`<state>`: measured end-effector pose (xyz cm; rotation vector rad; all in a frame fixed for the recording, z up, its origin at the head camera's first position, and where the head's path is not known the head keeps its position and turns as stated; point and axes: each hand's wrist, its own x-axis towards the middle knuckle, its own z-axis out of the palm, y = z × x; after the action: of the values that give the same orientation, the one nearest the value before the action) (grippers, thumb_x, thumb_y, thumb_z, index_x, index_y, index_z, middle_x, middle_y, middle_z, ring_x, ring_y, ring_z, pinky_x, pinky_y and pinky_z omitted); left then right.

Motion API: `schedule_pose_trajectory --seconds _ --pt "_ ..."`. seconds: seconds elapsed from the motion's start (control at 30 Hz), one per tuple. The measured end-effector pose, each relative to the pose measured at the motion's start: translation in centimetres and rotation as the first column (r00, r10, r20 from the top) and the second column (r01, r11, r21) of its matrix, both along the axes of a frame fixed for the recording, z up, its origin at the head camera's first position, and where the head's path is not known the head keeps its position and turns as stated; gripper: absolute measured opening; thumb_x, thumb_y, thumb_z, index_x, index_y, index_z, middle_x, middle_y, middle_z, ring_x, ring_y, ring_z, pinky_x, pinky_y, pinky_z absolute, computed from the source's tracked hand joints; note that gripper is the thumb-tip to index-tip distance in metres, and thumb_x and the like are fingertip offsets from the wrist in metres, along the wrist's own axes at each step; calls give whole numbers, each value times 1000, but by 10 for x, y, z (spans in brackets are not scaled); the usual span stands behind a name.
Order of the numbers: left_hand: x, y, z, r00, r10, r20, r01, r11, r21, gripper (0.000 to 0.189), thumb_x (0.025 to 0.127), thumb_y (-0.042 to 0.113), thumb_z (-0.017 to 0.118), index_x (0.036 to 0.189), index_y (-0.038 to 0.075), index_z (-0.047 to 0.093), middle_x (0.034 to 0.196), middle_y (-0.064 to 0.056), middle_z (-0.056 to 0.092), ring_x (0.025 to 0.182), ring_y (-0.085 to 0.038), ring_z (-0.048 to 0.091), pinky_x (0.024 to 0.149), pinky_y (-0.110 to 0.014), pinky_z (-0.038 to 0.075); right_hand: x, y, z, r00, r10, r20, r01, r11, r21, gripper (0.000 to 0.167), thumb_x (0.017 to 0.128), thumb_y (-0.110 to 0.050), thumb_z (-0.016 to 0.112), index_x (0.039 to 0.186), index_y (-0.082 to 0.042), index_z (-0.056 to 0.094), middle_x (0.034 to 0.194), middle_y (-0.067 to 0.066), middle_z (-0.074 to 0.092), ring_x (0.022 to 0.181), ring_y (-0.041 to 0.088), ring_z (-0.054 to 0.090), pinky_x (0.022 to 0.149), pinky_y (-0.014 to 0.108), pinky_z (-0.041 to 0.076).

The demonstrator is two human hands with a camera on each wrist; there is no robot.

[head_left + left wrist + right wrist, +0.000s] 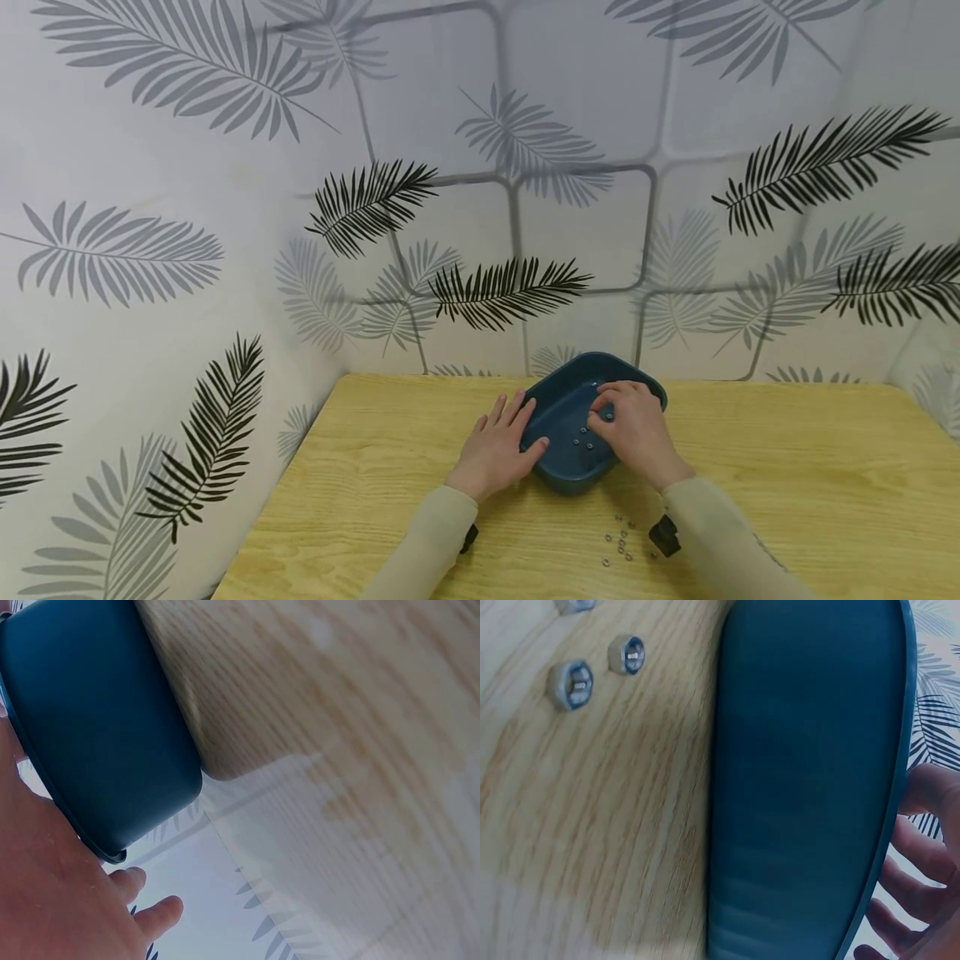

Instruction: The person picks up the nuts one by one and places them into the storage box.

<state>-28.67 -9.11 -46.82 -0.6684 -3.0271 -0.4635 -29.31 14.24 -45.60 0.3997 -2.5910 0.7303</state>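
Although the right hand (636, 427) curls its thumb and forefinger toward each other above the blue basin (558, 410), I cannot tell whether anything is pinched between them; its wrist view catches only part of the fingers, beyond the rim. The left hand (497, 450) rests with spread fingers on the basin's near-left edge, cut off in its own wrist view. A few small nuts (583, 431) lie on the basin floor, part of which the right hand covers. More loose nuts (622, 547) are scattered on the table just in front, too small in the head view to count surely. Both forearms, in pale sleeves (731, 533), leave the lower edge. The basin stands on the yellowish wood-grain table (360, 467), near a pale wall (585, 225) printed with grey and black fronds.
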Motion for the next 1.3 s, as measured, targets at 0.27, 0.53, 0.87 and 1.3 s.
schedule_pose_trajectory --seconds 0.27,0.53,0.87,1.3 --pt "-6 -1 -6 1000 12 -3 -12 1000 -22 69 101 60 33 159 24 21 165 3 9 150 -23 5 116 -52 19 -4 -4 1 999 -6 44 2 997 71 7 84 -19 75 83 -12 76 117 17 66 116 46 49 97 65 34" --pt "1 0 1 1000 -6 -15 6 1000 -7 68 102 56 38 158 20 26 164 -2 13 150 -28 10 114 -54 22 -4 -9 0 996 -26 83 14 990 142 6 83 -22 77 80 -17 75 119 15 66 118 42 48 101 65 29" --pt "1 0 -1 1000 0 -9 0 1000 -6 69 102 58 37 158 21 25 164 0 12 150 -25 8 115 -53 22 1 -10 -1 989 -28 145 -6 974 227 20 87 -31 74 96 -14 77 130 16 60 128 45 40 102 66 27" --pt "-1 -1 -3 1000 -5 -18 5 1000 -1 69 102 58 36 158 20 25 164 -2 13 150 -26 9 114 -54 22 9 -6 0 997 19 79 -34 981 193 26 88 -32 73 104 -12 75 132 16 58 133 43 36 102 66 25"
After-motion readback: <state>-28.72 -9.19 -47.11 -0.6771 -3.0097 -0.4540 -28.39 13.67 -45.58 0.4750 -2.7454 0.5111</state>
